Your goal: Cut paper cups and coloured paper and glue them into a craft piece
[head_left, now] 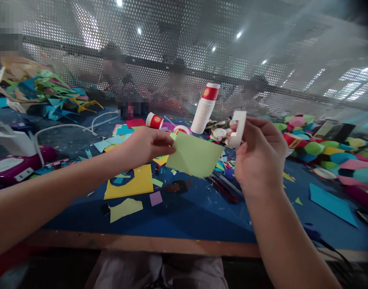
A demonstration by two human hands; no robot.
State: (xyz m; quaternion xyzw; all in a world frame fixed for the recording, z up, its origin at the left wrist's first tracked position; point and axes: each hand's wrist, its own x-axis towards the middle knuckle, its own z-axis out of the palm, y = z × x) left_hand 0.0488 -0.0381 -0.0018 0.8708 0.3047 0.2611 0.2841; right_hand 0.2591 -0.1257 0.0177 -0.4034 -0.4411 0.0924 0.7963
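Observation:
My left hand [150,146] pinches a light green sheet of paper [197,155] by its left edge. The paper hangs tilted in the air over the table, between my two hands. Up to the right, my right hand [259,148] is closed on a small white C-shaped object [238,129], its gap turned to the left. Its exact kind is unclear. It is held above the paper's right corner, with no contact to be made out. Below my left hand lies a yellow paper [143,182] with a rounded cut-out.
A leaning stack of white paper cups [203,112] stands behind the hands, near a tipped red-and-white cup [154,120]. Pens [223,188] and paper scraps lie below. At left sits a purple power strip [18,168] with a white cable; coloured paper crafts [349,160] are heaped at right.

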